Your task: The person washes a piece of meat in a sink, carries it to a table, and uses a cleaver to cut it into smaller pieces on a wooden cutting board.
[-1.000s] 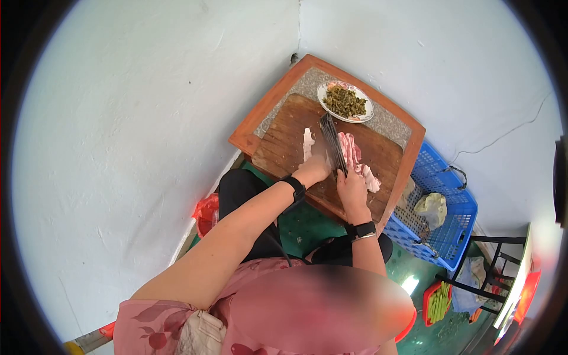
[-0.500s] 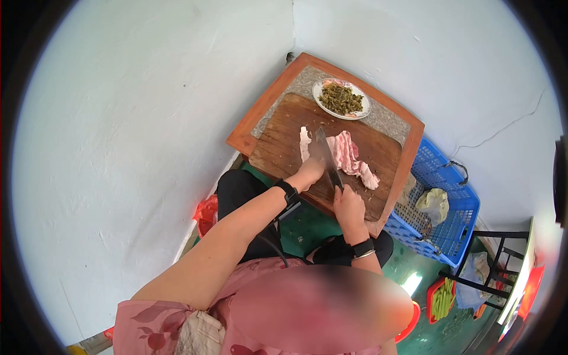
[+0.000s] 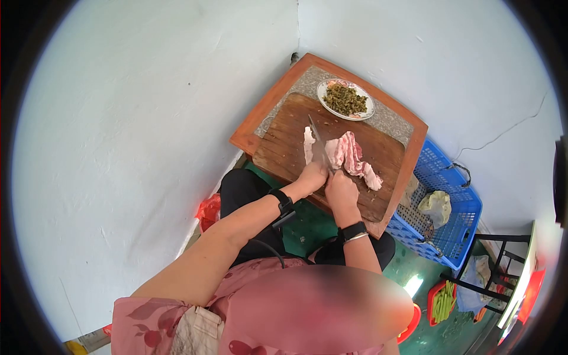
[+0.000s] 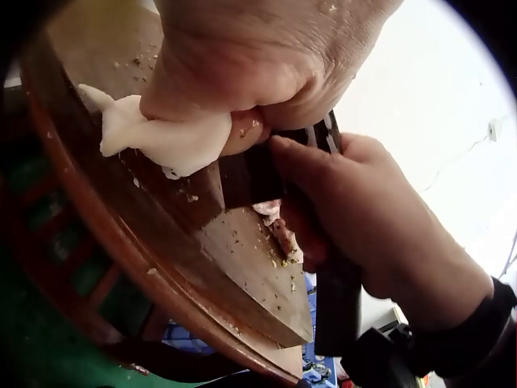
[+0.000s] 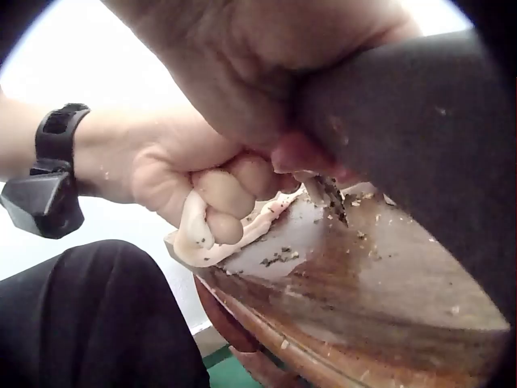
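On the wooden cutting board (image 3: pixel 284 139), a cleaver (image 3: pixel 319 139) stands between a pale strip of meat (image 3: pixel 309 144) and a folded piece of streaky pink meat (image 3: pixel 353 155). My right hand (image 3: pixel 342 191) grips the cleaver's handle. My left hand (image 3: pixel 312 177) is beside the blade, its fingers curled over the pale strip. In the left wrist view, the pale meat (image 4: pixel 182 141) comes out from under my left hand (image 4: pixel 258 65). The right wrist view shows the left fingers pinching the pale meat (image 5: pixel 194 230), with the dark handle (image 5: pixel 404 137) in my right hand (image 5: pixel 250 73).
A patterned plate (image 3: pixel 370 112) of chopped dark greens sits behind the board on the table (image 3: pixel 405 121). A blue basket (image 3: pixel 467 207) with plastic bags stands to the right of the table. Farther right are a red tray of green stalks (image 3: pixel 442 303) and a black-framed stool (image 3: pixel 503 238).
The cleaver has tilted, its tip swinging left, and stands nearer the pale strip. My right hand has shifted left, close against my left hand, which stays on the strip.
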Motion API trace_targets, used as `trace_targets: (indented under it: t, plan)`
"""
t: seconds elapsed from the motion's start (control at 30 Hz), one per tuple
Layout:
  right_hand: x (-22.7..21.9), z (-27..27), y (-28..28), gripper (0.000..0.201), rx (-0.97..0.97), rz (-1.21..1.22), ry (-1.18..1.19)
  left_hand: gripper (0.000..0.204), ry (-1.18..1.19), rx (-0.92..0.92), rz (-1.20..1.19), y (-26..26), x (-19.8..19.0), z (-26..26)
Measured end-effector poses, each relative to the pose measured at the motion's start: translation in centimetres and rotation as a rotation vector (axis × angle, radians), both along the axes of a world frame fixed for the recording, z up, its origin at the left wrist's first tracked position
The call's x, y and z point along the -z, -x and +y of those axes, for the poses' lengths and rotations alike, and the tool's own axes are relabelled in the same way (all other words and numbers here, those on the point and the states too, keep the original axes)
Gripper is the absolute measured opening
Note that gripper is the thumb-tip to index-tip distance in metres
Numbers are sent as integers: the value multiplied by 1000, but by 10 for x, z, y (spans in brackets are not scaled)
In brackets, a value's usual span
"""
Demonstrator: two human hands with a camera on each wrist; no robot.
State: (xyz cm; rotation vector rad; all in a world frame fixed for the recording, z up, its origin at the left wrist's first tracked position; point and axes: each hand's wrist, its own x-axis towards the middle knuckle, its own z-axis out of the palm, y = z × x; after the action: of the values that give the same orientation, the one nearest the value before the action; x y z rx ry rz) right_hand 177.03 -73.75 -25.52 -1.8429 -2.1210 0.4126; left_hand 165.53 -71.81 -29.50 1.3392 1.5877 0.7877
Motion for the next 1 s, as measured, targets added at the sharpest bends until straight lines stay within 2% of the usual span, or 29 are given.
trace_targets:
  t: [0.07, 0.2, 0.27, 0.37, 0.47, 0.57, 0.67, 0.77, 0.87, 1.0]
  plan:
    - [5, 13, 4, 31, -19, -17, 1, 33, 2, -23, -71, -2, -5, -3]
    - [8, 18, 0, 32, -58, 15, -64, 28, 345, -149, -473, 5, -33, 0]
    - [0, 5, -7, 30, -18, 23, -3, 26, 452, -246, -683, 10, -35, 5]
    - [-6, -28, -24, 31, 29, 15, 53, 26, 480, -330, -808, 15, -41, 9]
    - [-16, -50, -35, 29, 69, -71, 135, 26, 483, -261, -812, 19, -43, 9]
    - [-18, -51, -31, 25, 61, -115, 132, 30, 386, -156, -643, 9, -45, -6]
    - [-23, -28, -17, 21, 19, -137, 105, 34, -384, 81, -14, 8, -5, -6]
    - [-18, 4, -5, 18, -22, -127, 107, 34, -153, 85, -14, 9, -22, -7]
    - [-16, 21, 1, 21, -51, -122, 144, 33, -170, 79, -56, 10, -15, -10]
    - [-12, 20, -5, 27, -63, -79, 93, 30, 114, -47, -357, 15, -40, -11]
